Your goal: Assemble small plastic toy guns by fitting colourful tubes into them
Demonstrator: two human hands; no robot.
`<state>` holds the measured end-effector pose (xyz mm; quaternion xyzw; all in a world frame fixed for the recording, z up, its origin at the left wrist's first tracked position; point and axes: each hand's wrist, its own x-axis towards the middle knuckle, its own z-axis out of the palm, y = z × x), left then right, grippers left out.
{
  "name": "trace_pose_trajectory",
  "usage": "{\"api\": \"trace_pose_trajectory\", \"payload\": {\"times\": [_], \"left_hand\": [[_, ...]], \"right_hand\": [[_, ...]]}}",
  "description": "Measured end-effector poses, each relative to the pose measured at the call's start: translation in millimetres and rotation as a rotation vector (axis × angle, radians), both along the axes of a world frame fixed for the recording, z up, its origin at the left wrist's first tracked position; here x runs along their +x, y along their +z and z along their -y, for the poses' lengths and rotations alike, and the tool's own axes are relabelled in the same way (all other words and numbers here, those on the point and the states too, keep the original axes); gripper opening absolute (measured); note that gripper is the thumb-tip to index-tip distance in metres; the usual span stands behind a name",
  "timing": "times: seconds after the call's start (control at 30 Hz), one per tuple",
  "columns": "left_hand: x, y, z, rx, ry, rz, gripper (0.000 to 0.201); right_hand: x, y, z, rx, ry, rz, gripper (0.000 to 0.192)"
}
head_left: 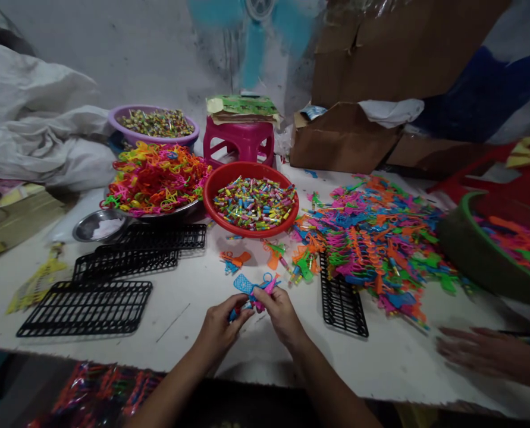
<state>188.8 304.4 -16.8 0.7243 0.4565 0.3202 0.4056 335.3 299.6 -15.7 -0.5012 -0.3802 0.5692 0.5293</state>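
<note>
Above the near part of the table, my hands are close together around a blue plastic toy gun (244,285) with a bright pink piece (265,296) at it. My right hand (286,314) is closed, its thumb and fingers pinching the toy gun and the pink piece. Closed as well, my left hand (222,321) grips a small blue-and-red tube (235,313) just below the gun's grip. Whether the tube is joined to the gun, I cannot tell. Just beyond lie an orange toy gun (238,258) and a green-and-orange one (276,254).
A red basin (207,205) holds small colourful tubes. Heaped plastic pieces (157,178) and black racks (86,309) are at left. Many toy guns (380,220) cover the right side, partly over another black rack (344,306). Another person's hand (479,351) rests near a green tub (470,244).
</note>
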Motion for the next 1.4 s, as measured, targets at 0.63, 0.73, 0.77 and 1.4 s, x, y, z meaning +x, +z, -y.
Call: {"api": "trace_pose_trajectory", "payload": {"times": [0.63, 0.73, 0.77, 1.4], "left_hand": [[-0.7, -7.1, -0.3, 0.236, -0.011, -0.037, 0.029], [-1.3, -8.0, -0.5, 0.231, -0.011, -0.034, 0.030], [-1.4, -8.3, -0.6, 0.221, -0.011, -0.029, 0.030], [-5.6, -13.2, -14.9, -0.019, 0.218, 0.037, 0.021]], "right_hand": [[-0.1, -7.7, -2.9, -0.046, -0.026, -0.067, 0.037], [-0.9, -6.7, -2.6, -0.045, -0.031, -0.067, 0.037], [-1.0, -6.4, -2.6, -0.043, -0.030, -0.057, 0.037], [50.2, -11.3, -16.1, -0.193, -0.024, 0.550, 0.046]]}}
